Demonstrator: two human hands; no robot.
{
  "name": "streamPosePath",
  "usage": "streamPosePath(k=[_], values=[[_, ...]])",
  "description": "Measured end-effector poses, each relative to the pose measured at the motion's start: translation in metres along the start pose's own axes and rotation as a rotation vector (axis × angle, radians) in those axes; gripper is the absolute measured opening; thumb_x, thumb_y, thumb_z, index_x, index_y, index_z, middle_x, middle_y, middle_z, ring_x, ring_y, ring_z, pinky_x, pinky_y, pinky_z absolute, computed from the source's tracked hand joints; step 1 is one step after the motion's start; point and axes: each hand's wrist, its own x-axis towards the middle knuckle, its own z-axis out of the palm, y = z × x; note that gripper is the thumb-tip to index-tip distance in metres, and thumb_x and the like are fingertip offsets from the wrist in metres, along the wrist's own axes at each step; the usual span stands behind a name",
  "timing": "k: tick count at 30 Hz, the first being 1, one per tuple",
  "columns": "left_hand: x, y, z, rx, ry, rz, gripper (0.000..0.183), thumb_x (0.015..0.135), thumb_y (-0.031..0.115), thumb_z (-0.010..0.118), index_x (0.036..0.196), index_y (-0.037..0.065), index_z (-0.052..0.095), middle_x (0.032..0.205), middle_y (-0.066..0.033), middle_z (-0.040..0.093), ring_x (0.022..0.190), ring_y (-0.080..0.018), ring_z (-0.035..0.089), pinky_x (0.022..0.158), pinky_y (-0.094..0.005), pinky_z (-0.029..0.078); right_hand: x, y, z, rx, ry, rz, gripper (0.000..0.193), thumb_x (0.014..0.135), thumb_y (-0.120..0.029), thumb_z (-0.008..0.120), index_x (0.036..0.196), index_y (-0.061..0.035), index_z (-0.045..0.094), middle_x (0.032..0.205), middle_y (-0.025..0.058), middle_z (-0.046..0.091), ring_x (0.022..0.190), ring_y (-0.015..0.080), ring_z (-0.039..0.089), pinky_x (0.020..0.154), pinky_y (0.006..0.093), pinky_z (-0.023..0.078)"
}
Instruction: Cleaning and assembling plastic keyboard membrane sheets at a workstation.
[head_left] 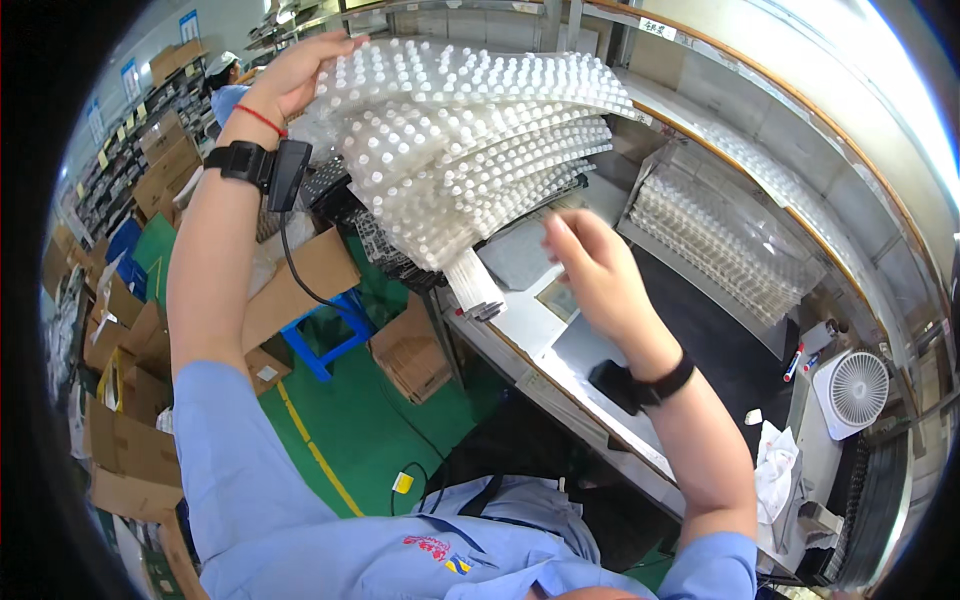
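Observation:
A fanned stack of clear plastic blister trays (440, 135) with rows of white round spots stands at the far middle. My left hand (312, 68) reaches to its upper left corner, fingers closed on the edge of the top tray; the thumb is partly hidden. To the right of the stack, my right hand (600, 275) hovers over the workbench (520, 310), fingers curled in and thumb up. Whatever lies inside that curl, if anything, is hidden. Beneath the stack's near end, a bundle of white strips (472, 283) sticks out over the bench edge.
More clear trays (715, 240) stand in a row on the right, beside a black mat (690, 310). Markers (793, 362) and a white fan (852, 392) sit farther right. Cardboard boxes (412, 350) and a blue stool (325, 330) occupy the green floor. Another person (226, 88) is far left.

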Motion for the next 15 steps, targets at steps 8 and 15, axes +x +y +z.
streamPosePath(k=[8,15], values=[[0.022,0.086,0.029,-0.202,0.014,0.416,0.043,0.101,0.012,0.06,0.14,0.0,0.045,0.129,-0.0111,0.065,0.116,-0.0186,0.064,0.1,-0.0306,0.052,0.087,-0.037,0.046,0.9,0.158,0.315,0.091,0.095,-0.07,0.054,0.149,0.0012,0.037,0.134,0.0131,0.048,0.12,0.0237,0.048,0.101,0.0438,0.044],[-0.132,0.078,0.23,0.09,0.049,0.784,0.043,0.104,0.023,0.058,0.14,0.002,0.046,0.138,-0.0173,0.058,0.13,-0.0233,0.054,0.111,-0.0377,0.041,0.031,-0.046,-0.019,1.582,-0.302,0.078,0.081,0.098,-0.065,0.052,0.143,0.0019,0.051,0.138,0.0178,0.061,0.122,0.0312,0.062,0.107,0.0436,0.05]])
